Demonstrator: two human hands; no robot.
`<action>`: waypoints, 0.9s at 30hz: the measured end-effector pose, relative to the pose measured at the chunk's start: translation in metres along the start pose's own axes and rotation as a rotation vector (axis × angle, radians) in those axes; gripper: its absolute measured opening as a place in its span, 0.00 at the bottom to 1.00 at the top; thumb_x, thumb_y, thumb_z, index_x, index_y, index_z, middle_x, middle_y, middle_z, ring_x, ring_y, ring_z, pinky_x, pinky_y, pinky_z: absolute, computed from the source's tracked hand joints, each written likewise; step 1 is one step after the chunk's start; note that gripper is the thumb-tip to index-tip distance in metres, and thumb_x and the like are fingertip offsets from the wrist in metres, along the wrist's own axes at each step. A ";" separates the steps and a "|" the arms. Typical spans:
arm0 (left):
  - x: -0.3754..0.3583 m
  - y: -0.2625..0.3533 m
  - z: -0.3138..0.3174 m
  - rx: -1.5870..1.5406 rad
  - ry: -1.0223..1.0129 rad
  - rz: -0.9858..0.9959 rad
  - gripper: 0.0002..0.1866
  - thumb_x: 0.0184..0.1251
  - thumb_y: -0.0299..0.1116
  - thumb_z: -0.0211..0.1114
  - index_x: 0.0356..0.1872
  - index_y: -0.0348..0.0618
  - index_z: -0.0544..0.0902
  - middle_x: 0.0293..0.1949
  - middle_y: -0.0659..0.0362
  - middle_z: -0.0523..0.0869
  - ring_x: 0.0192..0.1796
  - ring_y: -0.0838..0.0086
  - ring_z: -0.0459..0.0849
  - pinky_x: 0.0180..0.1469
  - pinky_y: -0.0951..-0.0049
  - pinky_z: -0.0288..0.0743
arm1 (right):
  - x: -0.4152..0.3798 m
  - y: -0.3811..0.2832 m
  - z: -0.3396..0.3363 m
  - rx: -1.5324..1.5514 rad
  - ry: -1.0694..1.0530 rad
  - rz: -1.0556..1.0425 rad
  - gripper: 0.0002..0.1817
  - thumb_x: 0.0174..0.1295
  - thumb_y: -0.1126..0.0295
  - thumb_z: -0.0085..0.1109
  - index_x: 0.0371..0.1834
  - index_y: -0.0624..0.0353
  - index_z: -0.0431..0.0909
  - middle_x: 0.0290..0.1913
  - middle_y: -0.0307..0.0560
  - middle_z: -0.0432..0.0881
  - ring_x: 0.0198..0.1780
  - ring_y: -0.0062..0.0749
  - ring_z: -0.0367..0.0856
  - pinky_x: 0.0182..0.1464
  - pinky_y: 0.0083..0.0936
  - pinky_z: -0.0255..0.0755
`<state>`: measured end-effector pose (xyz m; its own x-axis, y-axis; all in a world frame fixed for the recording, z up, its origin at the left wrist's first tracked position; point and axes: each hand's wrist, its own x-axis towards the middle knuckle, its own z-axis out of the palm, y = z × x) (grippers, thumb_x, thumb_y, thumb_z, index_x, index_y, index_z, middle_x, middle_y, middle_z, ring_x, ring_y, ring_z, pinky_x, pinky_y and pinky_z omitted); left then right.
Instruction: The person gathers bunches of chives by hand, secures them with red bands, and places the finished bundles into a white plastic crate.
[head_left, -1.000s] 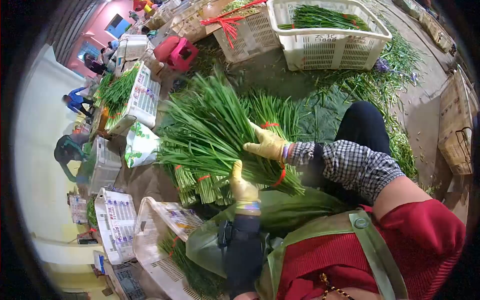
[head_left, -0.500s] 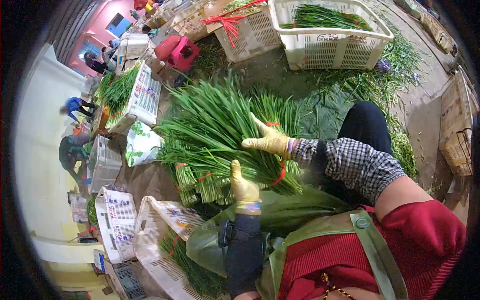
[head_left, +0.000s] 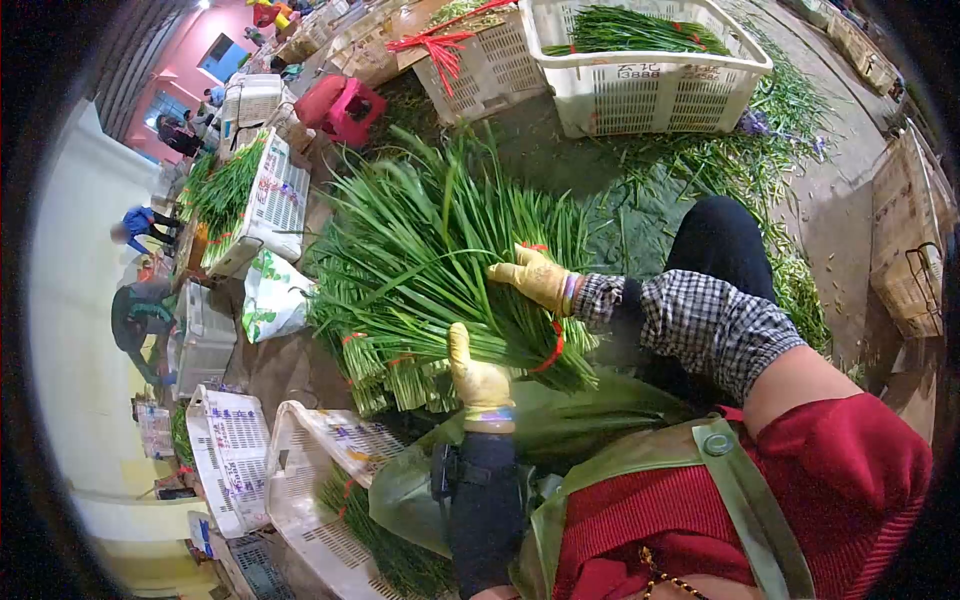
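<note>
A large bunch of garlic chives point(head_left: 440, 270) lies across my lap side, its leaves fanned out to the upper left. A red band point(head_left: 553, 348) ties it near the pale cut ends. My left hand point(head_left: 480, 382), in a yellowish glove, holds the bunch from below, thumb up and fingers hidden under the leaves. On the upper side my right hand point(head_left: 535, 278), gloved too, grips the leaves, thumb and forefinger partly showing. Several other tied chive bunches point(head_left: 405, 385) sit beneath and behind it, their pale stems showing.
A white crate point(head_left: 650, 105) with chives stands ahead; red ties point(head_left: 440, 50) hang on another crate to its left. A pink stool point(head_left: 345, 108), a white-green bag point(head_left: 270, 300) and tilted crates point(head_left: 230, 460) are at left. Leaf scraps point(head_left: 770, 200) litter the floor. People point(head_left: 140, 325) work at far left.
The chive leaves have spread wider and risen upright toward the middle. Both hands keep hold of the bunch and shift slightly to the left. The view has turned a little.
</note>
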<state>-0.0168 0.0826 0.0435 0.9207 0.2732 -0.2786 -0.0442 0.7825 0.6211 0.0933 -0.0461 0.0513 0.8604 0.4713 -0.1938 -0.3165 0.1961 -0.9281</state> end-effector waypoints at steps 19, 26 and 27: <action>0.009 -0.021 -0.008 0.399 0.137 0.215 0.24 0.63 0.31 0.69 0.59 0.36 0.76 0.55 0.58 0.80 0.52 0.72 0.79 0.55 0.67 0.76 | -0.036 -0.037 0.021 -0.512 -0.055 -0.149 0.59 0.50 0.55 0.76 0.77 0.62 0.44 0.61 0.55 0.77 0.60 0.34 0.75 0.65 0.27 0.65; 0.000 -0.002 0.000 0.345 0.154 0.098 0.22 0.71 0.42 0.61 0.55 0.33 0.77 0.52 0.55 0.82 0.50 0.71 0.81 0.53 0.66 0.78 | 0.002 0.001 0.004 -0.155 0.031 -0.112 0.32 0.54 0.63 0.71 0.61 0.61 0.70 0.50 0.51 0.83 0.51 0.34 0.80 0.57 0.30 0.72; 0.000 0.002 0.001 0.331 0.127 0.062 0.23 0.72 0.44 0.60 0.54 0.32 0.77 0.51 0.54 0.82 0.49 0.71 0.81 0.52 0.67 0.79 | 0.001 -0.006 0.006 -0.058 -0.006 -0.049 0.27 0.58 0.69 0.69 0.60 0.62 0.71 0.50 0.47 0.82 0.49 0.28 0.80 0.52 0.28 0.77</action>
<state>-0.0168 0.0839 0.0457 0.8636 0.3986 -0.3087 0.0485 0.5438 0.8378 0.0938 -0.0412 0.0587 0.8720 0.4672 -0.1461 -0.2503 0.1690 -0.9533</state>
